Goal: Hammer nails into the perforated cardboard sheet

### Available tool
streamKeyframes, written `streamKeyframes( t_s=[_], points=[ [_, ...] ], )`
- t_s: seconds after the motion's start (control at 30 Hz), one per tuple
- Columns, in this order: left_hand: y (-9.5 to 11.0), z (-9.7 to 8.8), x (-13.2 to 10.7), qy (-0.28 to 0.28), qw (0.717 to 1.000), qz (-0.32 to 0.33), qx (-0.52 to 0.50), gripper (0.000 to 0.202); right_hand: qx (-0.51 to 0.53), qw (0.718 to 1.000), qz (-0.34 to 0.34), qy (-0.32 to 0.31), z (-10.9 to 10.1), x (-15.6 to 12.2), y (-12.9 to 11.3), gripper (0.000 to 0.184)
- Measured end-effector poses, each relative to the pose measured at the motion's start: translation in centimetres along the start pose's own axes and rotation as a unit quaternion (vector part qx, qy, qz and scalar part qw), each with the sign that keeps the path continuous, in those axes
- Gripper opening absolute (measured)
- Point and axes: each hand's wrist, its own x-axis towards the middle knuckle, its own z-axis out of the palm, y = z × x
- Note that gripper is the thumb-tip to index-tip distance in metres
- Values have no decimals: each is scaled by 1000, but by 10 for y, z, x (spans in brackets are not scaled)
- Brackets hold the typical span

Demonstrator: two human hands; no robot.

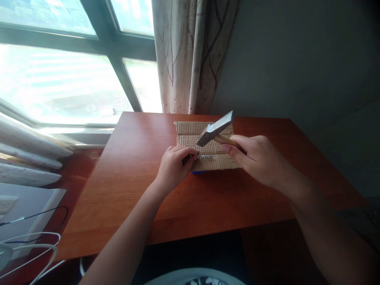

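A flat piece of perforated cardboard [192,132] lies at the far middle of a reddish wooden table [133,190]. My right hand [255,158] is closed round the wooden handle of a hammer [216,129], whose grey metal head hangs tilted just above the cardboard. My left hand [173,166] rests on the table at the cardboard's near left corner, fingers pinched on a small dark thing, next to a short row of nails [206,157] standing in the cardboard's near edge. Something blue shows under the cardboard's front edge.
A window [59,79] fills the left, with a patterned curtain [192,55] hanging behind the table and a grey wall [297,59] to the right. White cables [29,241] and a white surface lie low at the left. A round white rim sits at the bottom centre.
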Motion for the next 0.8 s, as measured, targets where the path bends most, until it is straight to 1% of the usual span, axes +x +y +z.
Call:
streamKeyframes(
  t_s=[0.2, 0.37, 0.47, 0.63, 0.7, 0.8],
  points=[
    [0, 0, 0, -1, 1000, 3, 2, 9, -25, 999, 13, -32, 6, 1, 2, 43],
    [0, -1, 0, -2, 1000, 2, 3, 9, -9, 1000, 7, -3, 1, -1, -1, 42],
    [1, -1, 0, -1, 1000, 2, 4, 9, 2, 1000, 4, 9, 3, -1, -1, 42],
    [0, 0, 0, -4, 1000, 5, 10, 9, -9, 999, 15, -29, 10, -1, 1, 43],
    [-1, 0, 0, -3, 1000, 5, 6, 9, -6, 1000, 15, -22, 8, -1, 1, 44],
    [0, 0, 0, -2, 1000, 5, 0, 8, 3, 1000, 15, 8, 4, -1, -1, 45]
  ],
)
